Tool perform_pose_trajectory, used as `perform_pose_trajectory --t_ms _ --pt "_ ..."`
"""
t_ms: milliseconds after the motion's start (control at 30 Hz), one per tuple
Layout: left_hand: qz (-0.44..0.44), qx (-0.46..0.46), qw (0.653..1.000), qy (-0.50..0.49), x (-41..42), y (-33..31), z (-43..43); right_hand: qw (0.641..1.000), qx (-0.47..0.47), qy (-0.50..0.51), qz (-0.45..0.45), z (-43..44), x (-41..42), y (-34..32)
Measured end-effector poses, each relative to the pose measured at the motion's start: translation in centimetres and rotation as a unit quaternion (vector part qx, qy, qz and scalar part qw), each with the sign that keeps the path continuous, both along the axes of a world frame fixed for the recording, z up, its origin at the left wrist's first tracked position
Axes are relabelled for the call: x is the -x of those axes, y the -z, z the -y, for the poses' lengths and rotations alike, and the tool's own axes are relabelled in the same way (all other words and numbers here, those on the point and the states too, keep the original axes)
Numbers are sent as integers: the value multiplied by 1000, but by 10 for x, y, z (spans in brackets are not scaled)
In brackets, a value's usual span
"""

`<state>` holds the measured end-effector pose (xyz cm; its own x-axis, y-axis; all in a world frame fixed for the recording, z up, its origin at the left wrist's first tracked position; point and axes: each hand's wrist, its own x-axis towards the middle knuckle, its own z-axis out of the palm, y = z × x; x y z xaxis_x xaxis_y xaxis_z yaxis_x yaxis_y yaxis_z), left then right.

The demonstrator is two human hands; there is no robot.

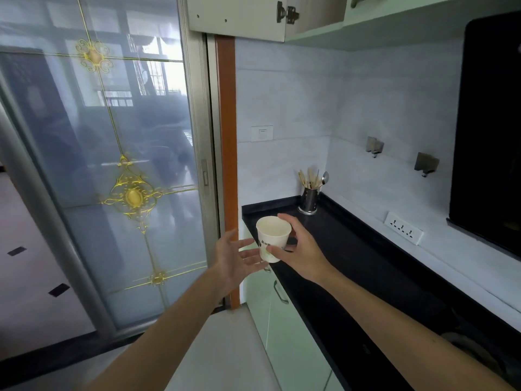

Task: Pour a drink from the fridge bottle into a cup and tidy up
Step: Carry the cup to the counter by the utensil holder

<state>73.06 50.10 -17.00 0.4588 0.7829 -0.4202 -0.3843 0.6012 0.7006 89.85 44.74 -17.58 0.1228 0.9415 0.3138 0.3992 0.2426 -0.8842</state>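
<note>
Lower centre of frame: the right hand (303, 251) pinches a white paper cup (273, 238) upright over the black table's (352, 266) left end. The left hand (235, 258), fingers spread, sits just beside the cup, palm facing it.

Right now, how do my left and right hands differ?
The right hand grips the white paper cup from its side; the left hand holds nothing. The right hand's fingers curl round the cup, while the left hand's fingers are spread, palm facing it. Both are raised near the end of the black counter.
</note>
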Motion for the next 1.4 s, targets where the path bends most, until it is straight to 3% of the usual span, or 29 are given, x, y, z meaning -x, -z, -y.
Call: perform_pose_trajectory --t_ms 500,900,1400 --pt "-10 16 1000 -11 -23 26 -102 1000 9 -13 11 -102 -20 26" --pt "-47 9 999 -7 -92 41 -209 1000 21 1 15 -209 -87 48" --pt "-53 20 995 82 -209 64 -256 995 36 90 -10 -230 -188 70"
